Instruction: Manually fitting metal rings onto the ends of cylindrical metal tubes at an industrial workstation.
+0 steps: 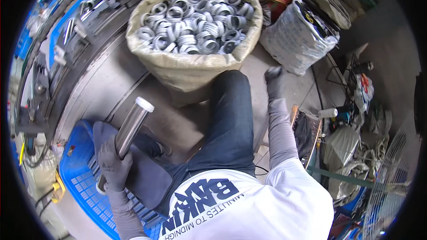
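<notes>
A grey glove covers my left hand [116, 162], which is closed around a shiny metal tube [133, 129]. The tube leans up and to the right, and a white ring [145, 104] caps its upper end. Below that hand lie a dark pad [149, 175] over my left thigh and a blue plastic basket [80, 169] with metal tubes in it. My right hand [274, 78], also gloved, is stretched forward to the right of a big woven sack [182, 78] full of white rings [191, 18]. Motion blurs its fingers, so whether it holds anything is not visible.
Metal machine parts [84, 40] line the bench at the left. A white bag [298, 38] stuffed with dark items stands right of the sack. Further right are cloth bundles [342, 146], a white roller-shaped object [328, 113] and a wire rack [387, 182].
</notes>
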Demonstrator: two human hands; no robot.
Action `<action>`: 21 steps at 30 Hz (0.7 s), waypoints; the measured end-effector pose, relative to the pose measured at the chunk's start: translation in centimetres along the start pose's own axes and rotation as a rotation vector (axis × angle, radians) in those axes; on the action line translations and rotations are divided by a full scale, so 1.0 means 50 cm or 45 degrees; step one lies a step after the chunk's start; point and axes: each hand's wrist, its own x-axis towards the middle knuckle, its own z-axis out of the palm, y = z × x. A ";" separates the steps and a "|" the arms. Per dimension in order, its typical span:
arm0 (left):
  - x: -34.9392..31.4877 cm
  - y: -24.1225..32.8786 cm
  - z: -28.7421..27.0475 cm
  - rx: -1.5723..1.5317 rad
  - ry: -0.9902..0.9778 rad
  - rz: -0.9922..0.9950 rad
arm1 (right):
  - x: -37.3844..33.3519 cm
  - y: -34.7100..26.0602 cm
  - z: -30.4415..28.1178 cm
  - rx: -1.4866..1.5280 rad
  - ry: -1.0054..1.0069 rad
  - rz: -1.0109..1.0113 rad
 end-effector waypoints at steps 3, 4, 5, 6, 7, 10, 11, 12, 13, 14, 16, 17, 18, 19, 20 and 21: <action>-0.002 0.008 -0.005 -0.016 -0.030 0.002 | -0.138 0.183 -0.098 -0.063 0.559 0.877; -0.018 0.002 -0.012 0.004 -0.018 -0.002 | -0.186 0.207 -0.114 0.005 0.568 1.108; -0.019 0.003 -0.018 0.011 -0.028 0.013 | -0.216 0.243 -0.148 0.078 0.583 1.332; -0.016 0.008 -0.025 -0.005 -0.076 0.006 | -0.232 0.283 -0.178 0.091 0.601 1.336; -0.009 0.012 -0.029 -0.022 -0.121 0.001 | -0.240 0.329 -0.208 0.048 0.564 1.374; 0.058 0.013 0.028 -0.118 -0.255 0.069 | -0.168 0.434 -0.409 -0.093 0.445 1.213; 0.078 0.012 0.053 -0.155 -0.254 0.118 | -0.129 0.434 -0.457 -0.209 0.297 1.090; 0.058 0.015 0.026 -0.094 -0.227 0.098 | -0.133 0.451 -0.377 0.150 0.460 1.222; 0.049 0.017 0.016 -0.082 -0.202 0.108 | -0.116 0.440 -0.328 0.153 0.453 1.250; 0.044 0.018 0.010 -0.072 -0.215 0.105 | -0.100 0.423 -0.293 0.143 0.522 1.136; 0.029 0.016 -0.009 -0.058 -0.203 0.089 | -0.096 0.377 -0.221 0.135 0.573 1.052; 0.014 0.014 -0.022 -0.029 -0.201 0.051 | -0.100 0.344 -0.157 0.136 0.523 1.086; 0.008 0.013 -0.023 -0.046 -0.210 0.038 | -0.099 0.316 -0.125 0.132 0.485 1.089; 0.011 0.012 -0.021 -0.074 -0.213 0.036 | -0.085 0.302 -0.137 0.037 0.504 1.014; 0.019 0.012 -0.017 -0.077 -0.198 0.019 | -0.072 0.275 -0.159 -0.058 0.513 0.942; 0.032 0.017 -0.013 -0.090 -0.216 0.046 | -0.072 0.248 -0.164 -0.138 0.212 0.764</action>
